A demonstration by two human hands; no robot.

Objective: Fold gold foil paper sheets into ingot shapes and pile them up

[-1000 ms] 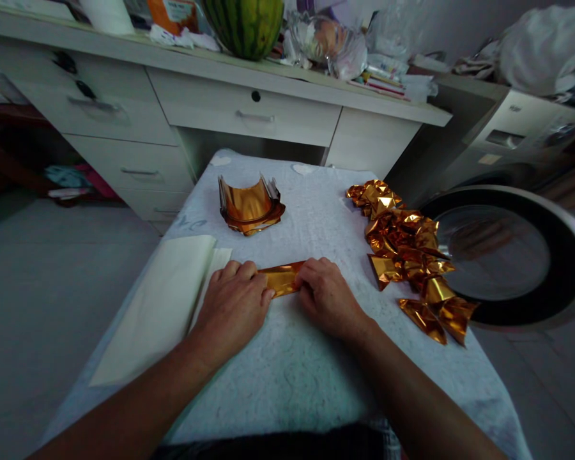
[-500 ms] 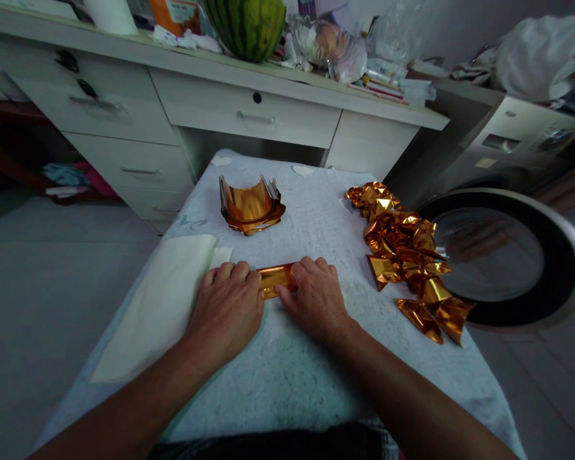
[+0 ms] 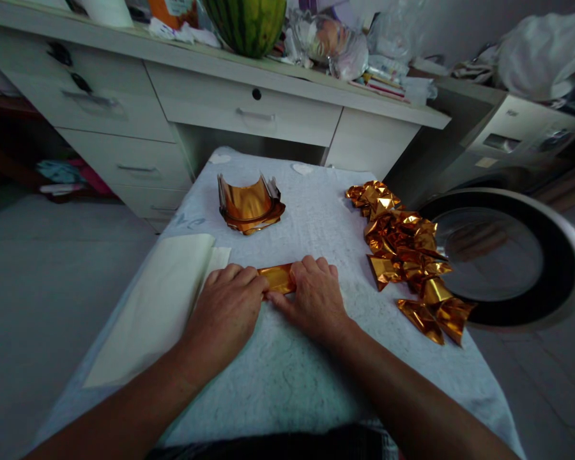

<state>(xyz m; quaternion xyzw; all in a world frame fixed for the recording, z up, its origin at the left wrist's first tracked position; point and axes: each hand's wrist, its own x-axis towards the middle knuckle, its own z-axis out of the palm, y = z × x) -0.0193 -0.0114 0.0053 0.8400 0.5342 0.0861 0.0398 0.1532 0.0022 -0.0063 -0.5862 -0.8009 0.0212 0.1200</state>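
A strip of shiny gold foil paper [image 3: 276,278] lies on the cloth-covered table between my two hands. My left hand [image 3: 229,306] is closed on its left end, with the fingers curled. At the right end, my right hand [image 3: 317,295] grips the foil, its thumb reaching left along the lower edge. Both ends of the strip are hidden under the fingers. Beyond my hands stands a curved stack of gold foil sheets [image 3: 250,203]. Several folded gold foil pieces [image 3: 405,246] lie in a heap along the right side.
Cream paper sheets [image 3: 153,306] lie on the left of the table's pale cloth [image 3: 311,383]. Behind stands a white desk [image 3: 196,92] with drawers, carrying a watermelon [image 3: 246,25] and clutter. An open washing machine door [image 3: 508,259] comes close to the table's right edge.
My left hand has shifted slightly right and its fingers have curled more. My right thumb has moved left along the foil's lower edge. The foil stays between both hands.
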